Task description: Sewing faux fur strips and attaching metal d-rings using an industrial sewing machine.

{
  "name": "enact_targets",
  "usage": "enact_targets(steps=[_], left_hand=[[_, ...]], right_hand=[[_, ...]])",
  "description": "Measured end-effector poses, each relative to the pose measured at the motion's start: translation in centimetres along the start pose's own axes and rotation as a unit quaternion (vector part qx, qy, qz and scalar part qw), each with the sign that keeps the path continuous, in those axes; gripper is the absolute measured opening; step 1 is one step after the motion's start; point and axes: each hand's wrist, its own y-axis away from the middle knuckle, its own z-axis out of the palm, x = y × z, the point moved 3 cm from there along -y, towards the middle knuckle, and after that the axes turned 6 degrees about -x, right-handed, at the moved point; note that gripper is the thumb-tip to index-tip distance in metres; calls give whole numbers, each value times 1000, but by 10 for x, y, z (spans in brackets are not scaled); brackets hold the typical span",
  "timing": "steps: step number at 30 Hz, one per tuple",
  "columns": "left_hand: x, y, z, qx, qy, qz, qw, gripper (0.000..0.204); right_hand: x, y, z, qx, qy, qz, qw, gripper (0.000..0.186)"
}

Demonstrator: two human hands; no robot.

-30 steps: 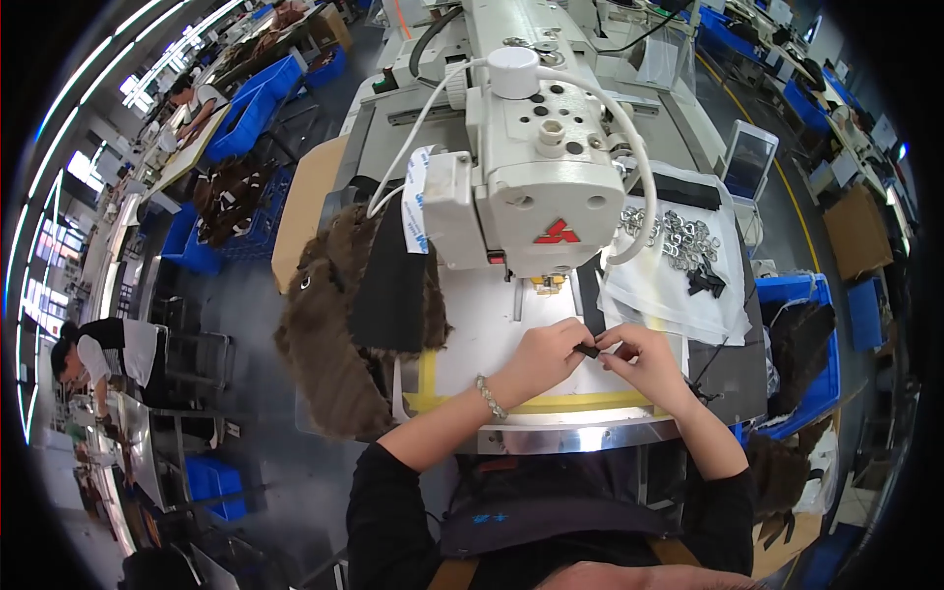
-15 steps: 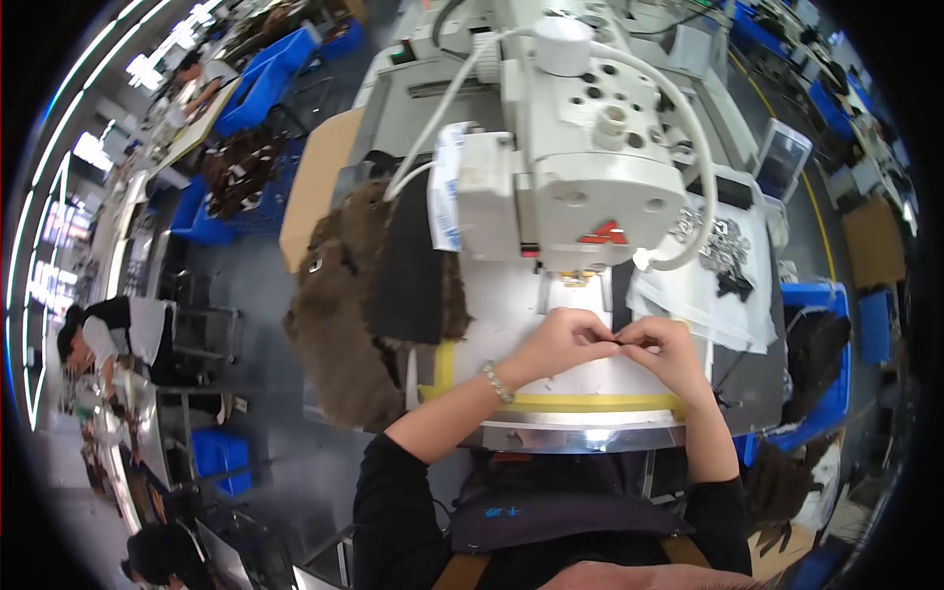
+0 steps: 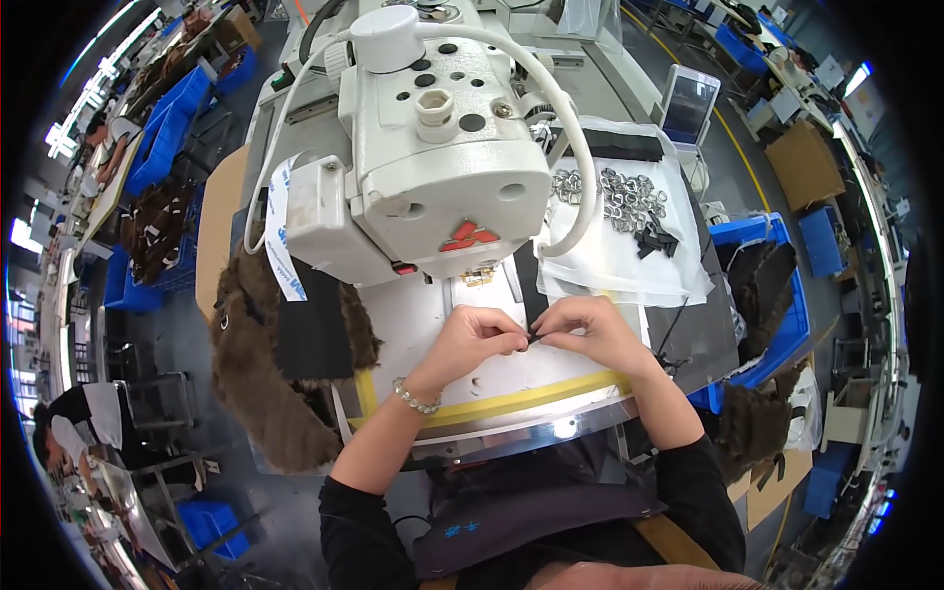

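Note:
My left hand, with a beaded bracelet at the wrist, is closed in a pinch on a small black strip. Fingertips of my right hand grip the same strip from the other side. Most of it is hidden by the fingers, so its exact shape cannot be made out. Both hands are just above the white work plate, in front of a large white sewing machine head. To the left lies a brown fur piece with a black panel on it.
Metal rings and black strap pieces rest on a white sheet at the right. Yellow tape runs along the plate's front edge. A blue bin with brown fur stands further right; a small screen is behind.
My head view has turned, so the machine and table appear further left and tilted. Both hands stay together on the small black strip, with the fingers slightly shifted.

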Motion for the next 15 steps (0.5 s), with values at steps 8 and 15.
enact_targets(steps=[8, 15], left_hand=[[-1, -1, -2, -7, -9, 11, 1000, 8], [0, 1, -1, -10, -9, 4, 1000, 8]], right_hand=[[2, -2, -2, 1, -4, -4, 1000, 7], [3, -1, -1, -2, -12, -12, 1000, 7]])
